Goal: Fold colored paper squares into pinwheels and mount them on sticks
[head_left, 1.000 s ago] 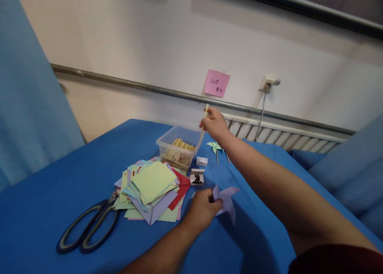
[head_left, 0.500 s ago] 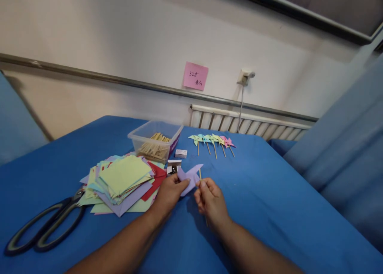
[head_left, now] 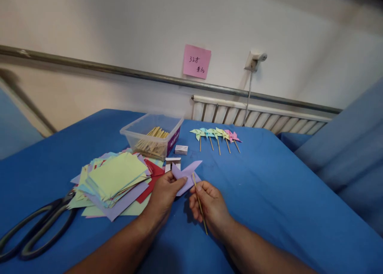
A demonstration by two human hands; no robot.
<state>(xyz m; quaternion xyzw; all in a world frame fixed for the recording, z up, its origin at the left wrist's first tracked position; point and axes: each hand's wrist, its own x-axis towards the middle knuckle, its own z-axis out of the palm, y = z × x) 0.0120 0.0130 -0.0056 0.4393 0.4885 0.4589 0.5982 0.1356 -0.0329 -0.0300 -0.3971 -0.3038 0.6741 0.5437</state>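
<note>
My right hand point(head_left: 210, 211) is closed around a thin wooden stick point(head_left: 198, 200), pinched between thumb and fingertips. The stick's long axis runs away from me and leans a little to the left. Its far tip meets the purple paper pinwheel point(head_left: 186, 173), and its near end pokes out below my fingers over the blue table point(head_left: 269, 194). The middle of the stick is covered by my fingers.

My left hand point(head_left: 163, 195) is closed on the pinwheel, thumb on top, holding it just above the table in front of me. One long blade points up and to the right, away from me. The blades under my thumb are hidden, so I cannot tell whether the stick's tip actually touches the paper.

Beyond my hands stands a clear plastic tub point(head_left: 132, 135) with a loose bundle of sticks point(head_left: 152, 140) lying in it. A small open box point(head_left: 172, 163) sits right behind the pinwheel, partly blocked by it, and I cannot make out what is inside. A closed white box point(head_left: 181, 149) lies beside the tub.

To the left is a messy stack of coloured paper squares point(head_left: 115, 177), with scissors point(head_left: 36, 233) cut off at the picture's edge. Five finished pinwheels point(head_left: 217, 134) lie in a row farther back.
</note>
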